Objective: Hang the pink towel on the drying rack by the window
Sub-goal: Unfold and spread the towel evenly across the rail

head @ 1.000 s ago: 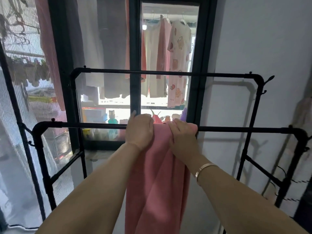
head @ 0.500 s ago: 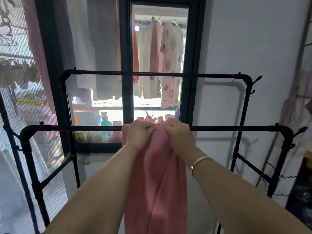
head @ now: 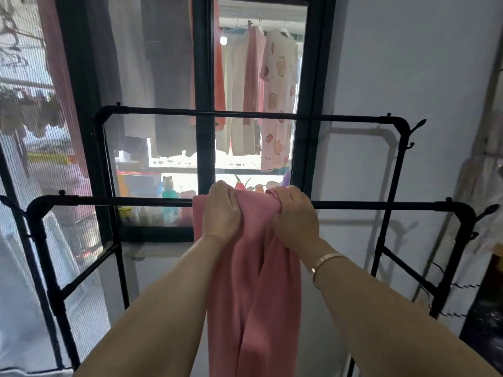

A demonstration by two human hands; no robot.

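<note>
Now: soft pink towel (head: 253,281), draped in long folds over near rail of black tubular drying rack (head: 114,201). Left hand (head: 221,210) and right hand (head: 295,213) both curled tight, bunching cloth at the rail. Thin bracelet (head: 325,261) on right wrist. Dark-framed window (head: 204,77) behind; white wall (head: 408,63) right.

Your left hand (head: 221,210) and right hand (head: 295,216) grip a plain pink towel (head: 253,295), no pattern. Rack (head: 122,201) under your grip: black. Beyond your grip: black window frame (head: 202,77), white garment (head: 277,104) with pink cartoon prints. Gold-toned bracelet (head: 325,261) behind your right grip.
</note>
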